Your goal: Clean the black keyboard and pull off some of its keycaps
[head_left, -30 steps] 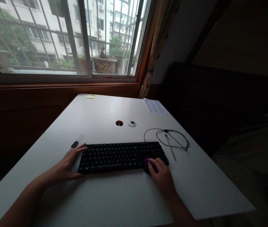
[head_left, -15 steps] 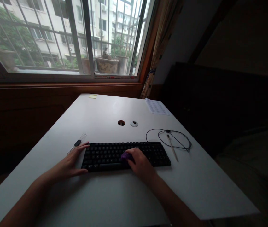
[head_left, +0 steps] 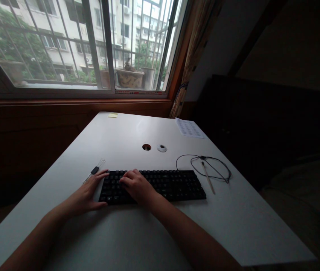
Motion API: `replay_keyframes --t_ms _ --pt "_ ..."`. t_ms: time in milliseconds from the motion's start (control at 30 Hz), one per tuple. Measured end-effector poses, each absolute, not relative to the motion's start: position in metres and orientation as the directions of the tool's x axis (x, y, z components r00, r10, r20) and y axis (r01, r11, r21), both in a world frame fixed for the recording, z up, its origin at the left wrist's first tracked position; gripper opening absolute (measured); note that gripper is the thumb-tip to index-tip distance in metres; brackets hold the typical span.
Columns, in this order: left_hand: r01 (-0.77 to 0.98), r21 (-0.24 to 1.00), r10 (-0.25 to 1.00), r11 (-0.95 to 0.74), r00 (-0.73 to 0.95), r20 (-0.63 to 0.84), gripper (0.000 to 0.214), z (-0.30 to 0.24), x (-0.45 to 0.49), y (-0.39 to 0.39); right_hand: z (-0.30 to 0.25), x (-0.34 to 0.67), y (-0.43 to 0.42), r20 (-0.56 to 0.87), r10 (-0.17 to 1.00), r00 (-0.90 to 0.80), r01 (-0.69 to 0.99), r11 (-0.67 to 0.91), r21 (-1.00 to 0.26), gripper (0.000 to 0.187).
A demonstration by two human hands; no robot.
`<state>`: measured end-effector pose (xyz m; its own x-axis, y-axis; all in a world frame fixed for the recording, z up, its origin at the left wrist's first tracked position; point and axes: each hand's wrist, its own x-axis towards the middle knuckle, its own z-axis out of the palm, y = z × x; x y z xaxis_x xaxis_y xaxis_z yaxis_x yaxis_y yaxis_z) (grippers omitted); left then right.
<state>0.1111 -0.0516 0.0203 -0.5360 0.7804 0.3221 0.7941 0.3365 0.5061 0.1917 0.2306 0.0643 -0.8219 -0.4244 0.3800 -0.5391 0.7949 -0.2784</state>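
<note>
So the black keyboard (head_left: 171,182) sits in the middle of the white surface (head_left: 126,131), a bit toward the near edge, lying straight across. The left hand (head_left: 88,194) is spread out against the keyboard's left end, index finger up by the far corner and thumb along the front edge, so it kind of brackets that end. The right hand (head_left: 137,186) is on top of the keys on the left half, fingers curled down. Can't tell if it's pinching anything underneath, since the knuckles hide it.

Just left of the keyboard there's a small clip thing (head_left: 93,171) with a dark middle, lying next to the left fingertips. Off the right end there's a looped black cable (head_left: 219,162) with a thin stick (head_left: 208,177) lying across it. Further back: a round hole (head_left: 146,147) with its cap (head_left: 162,148) beside it, a printed sheet (head_left: 189,128) near the right edge, and a yellow sticky note (head_left: 113,115) at the far edge under the window (head_left: 64,45).
</note>
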Motion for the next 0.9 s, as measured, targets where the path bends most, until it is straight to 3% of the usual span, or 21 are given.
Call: replay_keyframes --t_ms 133,467,900 --pt "0.795 0.497 0.782 0.349 -0.539 0.313 0.096 0.021 0.111 -0.051 0.069 0.202 0.243 0.327 -0.428 -0.842 -0.516 0.817 -0.258 0.012" --pt "0.799 0.515 0.792 0.311 -0.517 0.323 0.097 0.02 0.111 -0.049 0.075 0.233 0.291 0.33 -0.336 -0.882 -0.438 0.843 -0.311 0.037" --pt "0.78 0.529 0.786 0.334 -0.541 0.301 0.098 0.022 0.112 -0.051 0.094 0.269 0.364 0.298 -0.173 -0.939 -0.282 0.883 -0.376 0.04"
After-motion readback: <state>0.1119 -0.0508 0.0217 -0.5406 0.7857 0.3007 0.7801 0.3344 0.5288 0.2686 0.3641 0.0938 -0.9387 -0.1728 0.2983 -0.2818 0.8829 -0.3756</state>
